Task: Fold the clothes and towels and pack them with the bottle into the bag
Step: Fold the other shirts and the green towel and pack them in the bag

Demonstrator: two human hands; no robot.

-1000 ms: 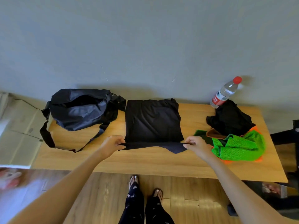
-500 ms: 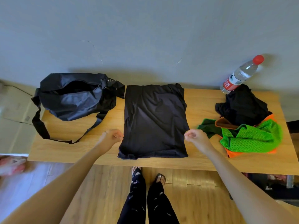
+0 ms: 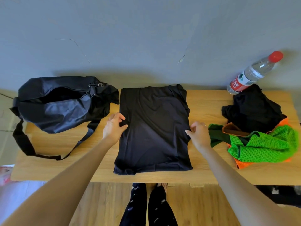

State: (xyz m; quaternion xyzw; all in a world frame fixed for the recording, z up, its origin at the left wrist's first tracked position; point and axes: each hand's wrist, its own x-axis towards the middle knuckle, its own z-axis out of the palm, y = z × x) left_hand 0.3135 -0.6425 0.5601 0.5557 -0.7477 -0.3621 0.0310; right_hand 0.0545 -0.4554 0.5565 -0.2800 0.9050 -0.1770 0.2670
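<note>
A black shirt (image 3: 154, 128) lies flat, folded to a rectangle, in the middle of the wooden table (image 3: 210, 103). My left hand (image 3: 114, 128) pinches its left edge about halfway up, thumb and fingers curled on the cloth. At the right edge, at the same height, my right hand (image 3: 199, 133) pinches the cloth too. An open black bag (image 3: 61, 108) with a long strap sits at the left. A clear water bottle (image 3: 250, 74) with a red cap stands at the back right. A crumpled black garment (image 3: 254, 110), a green mesh towel (image 3: 263, 144) and an orange towel (image 3: 244, 163) lie heaped at the right.
A grey wall runs right behind the table. The bag's strap (image 3: 24, 141) trails toward the table's front left edge. A dark green cloth (image 3: 215, 136) pokes out of the heap next to my right hand. My legs and feet stand on wooden floor below the front edge.
Both hands pulled the shirt's lower edge toward me, laid it flat and let go. They then moved up along its sides to mid-height and took hold of the edges.
</note>
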